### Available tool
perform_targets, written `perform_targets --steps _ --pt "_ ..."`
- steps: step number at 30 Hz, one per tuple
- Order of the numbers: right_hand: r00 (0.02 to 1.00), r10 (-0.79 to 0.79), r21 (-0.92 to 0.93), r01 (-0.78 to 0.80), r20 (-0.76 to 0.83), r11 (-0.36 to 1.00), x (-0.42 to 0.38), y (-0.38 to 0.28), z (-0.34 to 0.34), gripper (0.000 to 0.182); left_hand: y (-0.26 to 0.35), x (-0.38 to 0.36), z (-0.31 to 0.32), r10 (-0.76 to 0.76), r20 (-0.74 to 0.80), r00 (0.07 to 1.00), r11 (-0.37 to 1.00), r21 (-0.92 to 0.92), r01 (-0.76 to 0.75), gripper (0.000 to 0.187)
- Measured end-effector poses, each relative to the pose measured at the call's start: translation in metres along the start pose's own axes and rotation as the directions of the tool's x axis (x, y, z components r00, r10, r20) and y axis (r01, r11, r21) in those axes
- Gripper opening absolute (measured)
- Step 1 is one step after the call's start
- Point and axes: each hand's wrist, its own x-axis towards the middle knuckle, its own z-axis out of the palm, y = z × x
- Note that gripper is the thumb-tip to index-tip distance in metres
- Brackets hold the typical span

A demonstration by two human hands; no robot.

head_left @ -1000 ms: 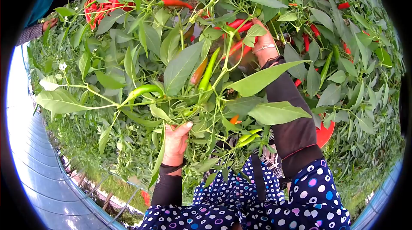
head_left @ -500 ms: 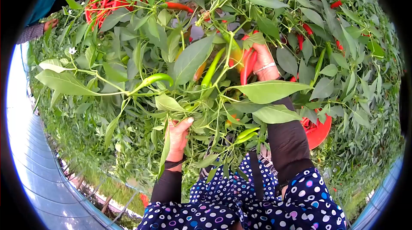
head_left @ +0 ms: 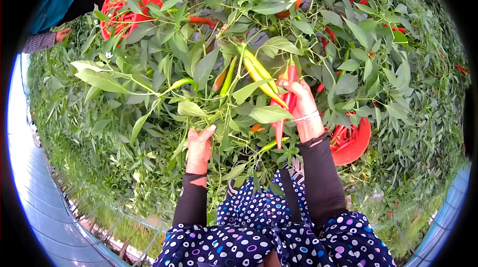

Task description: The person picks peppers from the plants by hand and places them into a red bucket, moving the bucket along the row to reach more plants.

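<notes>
Red chili peppers (head_left: 279, 130) are gripped in my right hand (head_left: 301, 98), their tips pointing down toward me. Just left of that hand, long yellow-green chili peppers (head_left: 256, 70) hang across the red ones. My left hand (head_left: 199, 148) is closed around a leafy pepper branch (head_left: 213, 117), thumb on top; leaves partly cover its grip. A curved green chili pepper (head_left: 181, 83) hangs above my left hand, and another green chili pepper (head_left: 228, 76) hangs between the two hands.
A red basket with red peppers (head_left: 357, 151) sits among the plants at right. Another red basket (head_left: 110, 12) stands at upper left, near another person's hand (head_left: 62, 35). Dense pepper plants surround me. Pale blue sheeting (head_left: 45, 182) runs along the left.
My right hand has drawn down toward me, bringing the red peppers out from among the leaves. The yellow-green peppers show more fully. My left hand keeps its hold, shifted slightly.
</notes>
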Motion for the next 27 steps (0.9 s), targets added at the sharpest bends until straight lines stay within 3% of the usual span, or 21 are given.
perform_targets --steps 1,4,5,6,7,8,9,10,11,12,15,16,17,18,19,20,21,23,25,26,27 --pt "0.998 0.052 -0.065 -0.051 0.019 0.997 -0.013 -0.002 -0.002 0.02 -0.002 0.001 0.0 0.031 -0.005 1.0 0.999 -0.034 -0.031 0.047" --pt "0.998 0.014 -0.08 -0.019 -0.058 0.997 -0.046 0.007 -0.005 0.023 0.002 -0.006 0.009 0.058 0.028 0.998 0.997 -0.053 -0.056 0.051" --pt "0.994 0.09 -0.08 -0.095 -0.064 0.992 -0.06 0.004 -0.006 0.024 0.001 -0.008 0.012 0.068 -0.009 0.998 0.998 0.017 -0.068 0.051" --pt "0.995 0.079 -0.222 -0.09 -0.057 0.971 -0.077 0.005 -0.005 0.025 0.001 -0.009 0.014 0.078 -0.044 0.996 0.993 0.088 -0.074 0.051" --pt "0.994 0.108 -0.271 -0.105 -0.004 0.957 -0.09 0.011 -0.002 0.025 0.0 -0.009 0.014 0.147 0.03 0.989 0.977 0.151 -0.15 0.052" --pt "0.989 0.141 -0.321 -0.119 0.046 0.94 -0.102 0.017 0.003 0.025 0.0 -0.009 0.013 0.112 0.017 0.994 0.967 0.229 -0.113 0.052" --pt "0.99 0.129 -0.437 -0.096 0.047 0.895 -0.115 0.02 0.009 0.026 -0.001 -0.01 0.015 0.132 0.071 0.989 0.961 0.236 -0.145 0.052" --pt "0.987 0.158 -0.415 -0.145 -0.003 0.898 -0.127 0.016 0.021 0.022 0.001 -0.017 0.022 0.151 0.12 0.981 0.955 0.24 -0.176 0.053" --pt "0.989 0.147 -0.386 -0.144 -0.021 0.911 -0.133 0.019 0.026 0.02 0.011 -0.03 0.038 0.123 0.093 0.988 0.955 0.258 -0.143 0.062" --pt "0.991 0.131 -0.358 -0.134 -0.033 0.924 -0.134 0.024 0.028 0.019 0.015 -0.035 0.042 0.002 0.026 1.0 0.958 0.286 -0.009 0.072" --pt "0.998 0.021 -0.781 0.032 0.058 0.624 -0.136 0.025 0.037 0.022 0.018 -0.066 0.06 0.197 0.16 0.967 0.921 0.308 -0.239 0.072" --pt "0.994 0.024 -0.866 0.081 0.107 0.493 -0.144 0.025 0.039 0.024 0.03 -0.08 0.067 0.153 0.23 0.961 0.922 0.317 -0.222 0.073" --pt "0.981 0.018 -0.922 0.176 0.194 0.345 -0.144 0.023 0.044 0.026 0.032 -0.089 0.07 0.084 0.299 0.951 0.966 0.211 -0.151 0.075" --pt "0.983 0.046 -0.949 0.159 0.178 0.273 -0.147 0.026 0.05 0.025 0.028 -0.086 0.065 -0.081 0.301 0.95 0.942 0.333 -0.025 0.08" --pt "0.977 0.126 -0.983 0.159 0.171 0.096 -0.151 0.021 0.058 0.027 0.023 -0.086 0.063 -0.085 0.333 0.939 0.91 0.41 -0.063 0.079" --pt "0.955 0.08 -0.949 0.271 0.286 0.161 -0.157 0.022 0.066 0.029 0.006 -0.08 0.058 -0.048 0.411 0.911 0.922 0.369 -0.118 0.078" --pt "0.954 0.25 -0.986 0.166 0.168 0.031 -0.161 0.014 0.078 0.029 0.015 -0.093 0.063 0.098 0.366 0.925 0.794 0.532 -0.294 0.071" --pt "0.94 0.094 -0.938 0.313 0.329 0.148 -0.162 0.026 0.073 0.021 0.027 -0.101 0.061 0.074 0.349 0.934 0.846 0.474 -0.244 0.055" --pt "0.92 0.129 -0.928 0.373 0.371 0.002 -0.164 0.021 0.081 0.021 0.034 -0.104 0.055 0.004 0.385 0.923 0.959 0.26 -0.113 0.039" --pt "0.918 0.16 -0.919 0.381 0.363 -0.098 -0.164 0.019 0.085 0.025 0.026 -0.101 0.053 0.062 0.359 0.931 0.977 0.171 -0.131 0.035" --pt "0.901 0.226 -0.916 0.394 0.369 -0.077 -0.163 0.019 0.087 0.025 0.015 -0.092 0.048 0.067 0.349 0.935 0.997 0.005 -0.074 0.031"
